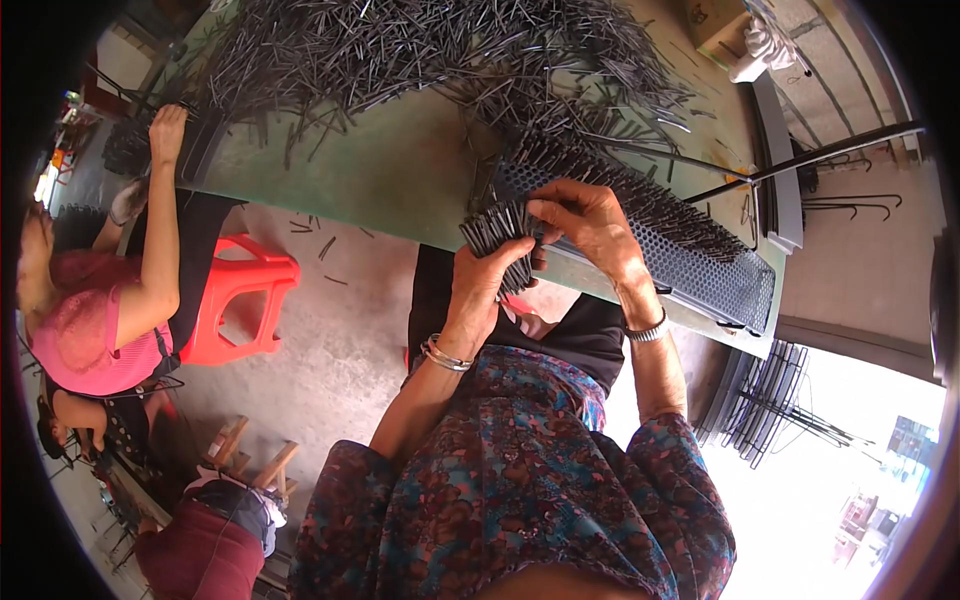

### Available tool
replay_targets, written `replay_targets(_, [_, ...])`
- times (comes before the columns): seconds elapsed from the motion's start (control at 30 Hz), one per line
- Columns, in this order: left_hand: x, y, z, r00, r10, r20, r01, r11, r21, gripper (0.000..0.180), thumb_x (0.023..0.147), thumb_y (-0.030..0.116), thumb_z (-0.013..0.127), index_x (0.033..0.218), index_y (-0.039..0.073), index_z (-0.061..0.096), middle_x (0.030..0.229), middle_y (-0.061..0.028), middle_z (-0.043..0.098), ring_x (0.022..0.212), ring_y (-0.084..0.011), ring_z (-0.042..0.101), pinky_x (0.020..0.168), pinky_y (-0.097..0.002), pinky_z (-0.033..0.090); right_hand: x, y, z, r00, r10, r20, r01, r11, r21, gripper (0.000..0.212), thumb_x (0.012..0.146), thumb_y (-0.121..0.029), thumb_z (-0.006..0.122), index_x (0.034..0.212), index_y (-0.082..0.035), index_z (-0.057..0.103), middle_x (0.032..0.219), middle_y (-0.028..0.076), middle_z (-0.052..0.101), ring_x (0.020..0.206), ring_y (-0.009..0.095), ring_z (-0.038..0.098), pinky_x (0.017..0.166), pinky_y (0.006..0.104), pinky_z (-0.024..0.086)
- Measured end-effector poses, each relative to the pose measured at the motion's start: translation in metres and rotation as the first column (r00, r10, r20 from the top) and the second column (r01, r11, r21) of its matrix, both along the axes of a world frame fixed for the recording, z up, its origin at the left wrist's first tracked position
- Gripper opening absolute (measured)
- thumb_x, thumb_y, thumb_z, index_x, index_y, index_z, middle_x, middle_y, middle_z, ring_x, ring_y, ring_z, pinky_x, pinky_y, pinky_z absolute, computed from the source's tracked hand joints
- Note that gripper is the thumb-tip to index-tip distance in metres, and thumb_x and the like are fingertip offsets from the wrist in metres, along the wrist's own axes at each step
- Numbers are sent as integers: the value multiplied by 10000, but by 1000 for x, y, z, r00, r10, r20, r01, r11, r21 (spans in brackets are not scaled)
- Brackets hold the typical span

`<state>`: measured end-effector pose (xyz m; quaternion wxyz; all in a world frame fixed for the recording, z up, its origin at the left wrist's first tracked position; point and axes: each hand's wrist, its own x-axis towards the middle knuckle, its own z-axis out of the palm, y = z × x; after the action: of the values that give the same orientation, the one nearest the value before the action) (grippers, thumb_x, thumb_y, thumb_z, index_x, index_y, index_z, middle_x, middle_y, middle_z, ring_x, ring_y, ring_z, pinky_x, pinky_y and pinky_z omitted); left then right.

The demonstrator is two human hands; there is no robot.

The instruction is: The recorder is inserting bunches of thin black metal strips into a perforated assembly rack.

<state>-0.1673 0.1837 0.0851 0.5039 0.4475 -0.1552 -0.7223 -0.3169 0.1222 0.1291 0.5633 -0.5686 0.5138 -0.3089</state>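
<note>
In the middle of the frame, the left hand (478, 282) is closed around a bundle of short dark sticks (492, 232), its thumb lying across them. Just to the right, the right hand (597, 232) has its fingers bent and its thumb and fingertips close together at the bundle's right edge; I cannot tell whether they grip a stick. A grey perforated tray (722, 283) slants from the centre toward the right, many dark sticks standing in its holes along the upper side. It rests on a green table (300, 165), which bears a large loose pile of sticks (400, 45) at the top of the frame. A red stool (268, 272) and a person in pink (105, 325) are at left.
</note>
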Motion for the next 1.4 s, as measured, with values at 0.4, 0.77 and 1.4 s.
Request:
replay_targets(0.4, [0, -1, -7, 989, 149, -3, -148, 985, 86, 159, 827, 113, 717, 934, 2, 679, 794, -90, 705, 646, -164, 683, 549, -263, 544, -10, -5, 13, 994, -105, -25, 102, 988, -114, 124, 919, -53, 617, 991, 47, 614, 825, 86, 681, 725, 146, 681, 669, 259, 535])
replay_targets(0.77, [-2, 3, -13, 993, 77, -88, -68, 993, 99, 135, 824, 112, 712, 859, -13, 674, 715, -80, 670, 603, -157, 638, 543, -291, 533, 3, -32, -14, 883, -428, -192, 254, 780, -571, 99, 914, -90, 631, 943, 0, 601, 712, 81, 684, 637, 128, 680, 572, 243, 487])
replay_targets(1.4, [-1, 6, -14, 995, -8, -98, 9, 1000, 17, 100, 835, 96, 687, 862, 2, 670, 712, -89, 673, 608, -168, 647, 535, -284, 519, -3, -38, -23, 913, -297, -280, 103, 831, -547, 88, 923, -71, 613, 962, 8, 618, 763, 82, 710, 720, 118, 701, 636, 239, 528])
